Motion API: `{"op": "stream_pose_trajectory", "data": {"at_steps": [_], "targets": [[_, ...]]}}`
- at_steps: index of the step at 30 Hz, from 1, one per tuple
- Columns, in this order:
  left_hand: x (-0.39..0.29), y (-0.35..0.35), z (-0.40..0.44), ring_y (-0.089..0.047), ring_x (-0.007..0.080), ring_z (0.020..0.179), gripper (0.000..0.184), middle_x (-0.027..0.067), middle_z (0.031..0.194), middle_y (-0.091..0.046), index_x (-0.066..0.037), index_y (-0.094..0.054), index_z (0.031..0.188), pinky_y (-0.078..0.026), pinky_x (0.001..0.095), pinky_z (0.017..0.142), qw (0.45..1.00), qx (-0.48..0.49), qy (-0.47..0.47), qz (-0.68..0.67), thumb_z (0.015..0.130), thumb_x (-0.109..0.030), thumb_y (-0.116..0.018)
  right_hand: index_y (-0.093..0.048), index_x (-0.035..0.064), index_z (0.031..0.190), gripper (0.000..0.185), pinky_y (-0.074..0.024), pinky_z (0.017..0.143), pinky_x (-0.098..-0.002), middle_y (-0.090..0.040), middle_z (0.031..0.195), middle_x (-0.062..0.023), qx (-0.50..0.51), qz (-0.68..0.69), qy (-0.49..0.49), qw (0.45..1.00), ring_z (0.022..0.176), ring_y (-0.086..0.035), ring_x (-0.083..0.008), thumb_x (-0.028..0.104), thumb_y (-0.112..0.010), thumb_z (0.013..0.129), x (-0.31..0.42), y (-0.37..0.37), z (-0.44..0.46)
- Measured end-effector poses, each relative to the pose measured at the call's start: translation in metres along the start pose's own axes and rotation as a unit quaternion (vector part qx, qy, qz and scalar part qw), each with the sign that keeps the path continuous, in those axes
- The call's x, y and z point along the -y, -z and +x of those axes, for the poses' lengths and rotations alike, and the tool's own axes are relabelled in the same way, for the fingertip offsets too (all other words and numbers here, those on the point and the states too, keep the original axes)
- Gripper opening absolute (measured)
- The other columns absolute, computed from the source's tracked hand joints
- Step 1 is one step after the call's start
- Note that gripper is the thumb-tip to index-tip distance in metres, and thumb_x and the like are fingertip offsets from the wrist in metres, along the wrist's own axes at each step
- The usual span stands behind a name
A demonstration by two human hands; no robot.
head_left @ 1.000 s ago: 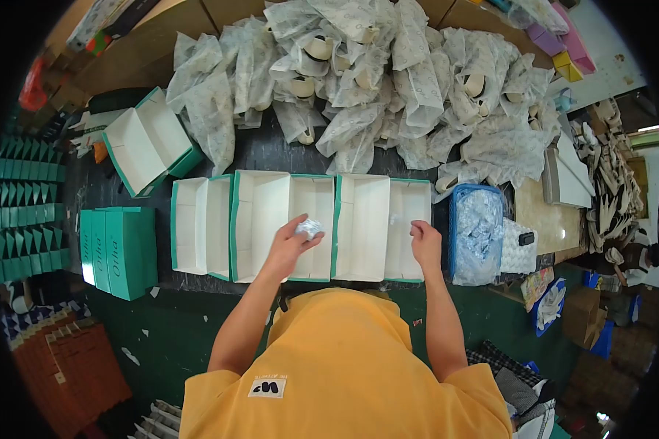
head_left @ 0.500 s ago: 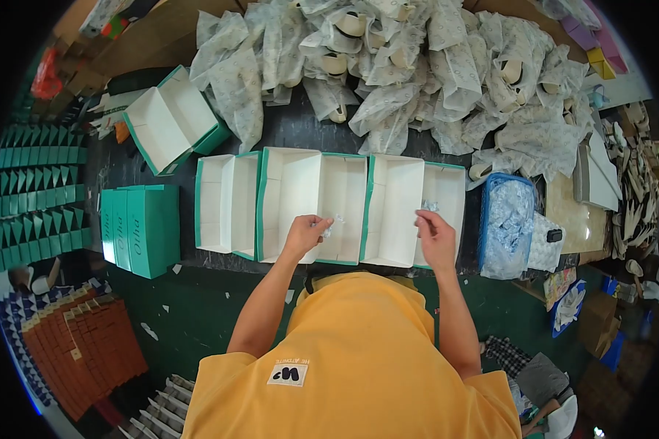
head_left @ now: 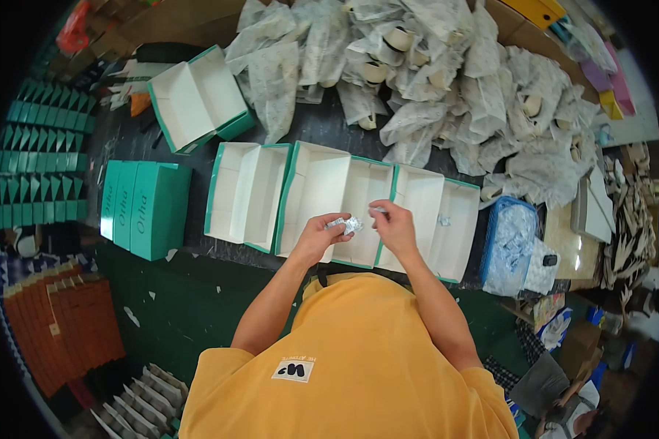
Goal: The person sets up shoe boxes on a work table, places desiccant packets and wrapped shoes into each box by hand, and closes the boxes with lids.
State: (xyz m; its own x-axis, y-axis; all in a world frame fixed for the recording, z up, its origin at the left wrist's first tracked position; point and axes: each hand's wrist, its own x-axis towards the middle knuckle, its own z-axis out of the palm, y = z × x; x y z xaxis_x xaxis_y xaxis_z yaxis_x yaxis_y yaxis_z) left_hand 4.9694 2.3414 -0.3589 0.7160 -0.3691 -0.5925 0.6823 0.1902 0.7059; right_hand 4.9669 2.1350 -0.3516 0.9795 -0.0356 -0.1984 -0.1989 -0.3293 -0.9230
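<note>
My left hand [head_left: 318, 238] is closed around several small shiny packets [head_left: 354, 224], which look like desiccant sachets. It is over the middle open shoebox [head_left: 311, 179], white inside with green edges. My right hand [head_left: 396, 231] pinches one small packet [head_left: 377, 210] just right of the left hand, above that box's right half. Another sachet [head_left: 444, 220] lies inside the right-hand open shoebox [head_left: 458, 252]. To the left stands a third open shoebox [head_left: 231, 219], with nothing visible in it.
A blue basket [head_left: 496, 219] of clear packets stands at the right. Wrapped shoes [head_left: 417, 80] are heaped along the back. Closed green boxes [head_left: 150, 208] stand at left, below another tilted open box [head_left: 198, 102]. Orange box stacks [head_left: 66, 329] rise from the floor.
My right hand has moved left from the right-hand box to near my left hand, and it now pinches a packet. The view has turned slightly.
</note>
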Motion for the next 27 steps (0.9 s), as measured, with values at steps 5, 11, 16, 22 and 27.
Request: {"op": "stream_pose_trajectory", "data": {"at_steps": [5,11,16,22,27], "targets": [[-0.010,-0.002,0.010,-0.071,0.0227,0.090,0.034,0.0171,0.111,-0.067,0.008,-0.057,0.129,-0.060,0.0296,0.079,0.963,-0.075,0.068,0.248,0.099,-0.008,-0.056,-0.065,0.0037,0.113,0.021,-0.0511,0.056,-0.0254,-0.070,0.079,-0.0077,0.020,0.106,-0.057,0.993,0.060,-0.063,-0.0114,0.008,-0.063,0.092,0.003,0.015,0.001],[-0.047,0.036,-0.022,-0.064,0.0233,0.111,0.035,0.0155,0.117,-0.065,0.005,-0.054,0.131,-0.052,0.0371,0.097,0.976,-0.038,-0.060,-0.207,0.097,-0.004,-0.051,-0.064,0.0003,0.112,0.018,-0.0539,0.058,-0.0245,-0.070,0.084,-0.0096,-0.035,0.185,-0.085,0.978,0.065,-0.065,-0.0124,0.005,-0.059,0.095,0.002,0.072,-0.030],[-0.048,0.153,-0.034,-0.053,0.0087,0.075,0.027,0.0037,0.096,-0.063,-0.002,-0.063,0.113,-0.047,0.0235,0.068,0.915,-0.330,-0.224,0.065,0.095,-0.007,-0.045,-0.063,0.0008,0.114,0.019,-0.0519,0.058,-0.0233,-0.071,0.085,-0.0094,-0.236,0.118,-0.051,0.963,0.065,-0.065,-0.0111,0.006,-0.059,0.097,-0.021,0.161,-0.060],[-0.070,0.144,0.032,-0.050,0.0412,0.130,0.044,0.0227,0.141,-0.052,-0.002,-0.056,0.133,-0.038,0.0450,0.110,0.691,-0.342,-0.177,0.611,0.097,-0.027,-0.056,-0.065,0.0015,0.110,0.017,-0.0501,0.057,-0.0267,-0.070,0.082,-0.0094,-0.450,-0.061,-0.065,0.889,0.063,-0.064,-0.0140,0.010,-0.060,0.095,-0.074,0.305,-0.078],[-0.142,0.035,0.204,-0.059,0.0207,0.115,0.045,0.0167,0.125,-0.062,0.005,-0.055,0.131,-0.048,0.0335,0.093,0.858,-0.267,-0.318,0.301,0.095,-0.020,-0.066,-0.062,0.0108,0.127,0.044,-0.0470,0.096,-0.0474,-0.061,0.124,-0.0245,-0.400,-0.466,-0.040,0.788,0.113,-0.058,-0.0425,0.025,-0.071,0.087,-0.116,0.406,-0.007]]}}
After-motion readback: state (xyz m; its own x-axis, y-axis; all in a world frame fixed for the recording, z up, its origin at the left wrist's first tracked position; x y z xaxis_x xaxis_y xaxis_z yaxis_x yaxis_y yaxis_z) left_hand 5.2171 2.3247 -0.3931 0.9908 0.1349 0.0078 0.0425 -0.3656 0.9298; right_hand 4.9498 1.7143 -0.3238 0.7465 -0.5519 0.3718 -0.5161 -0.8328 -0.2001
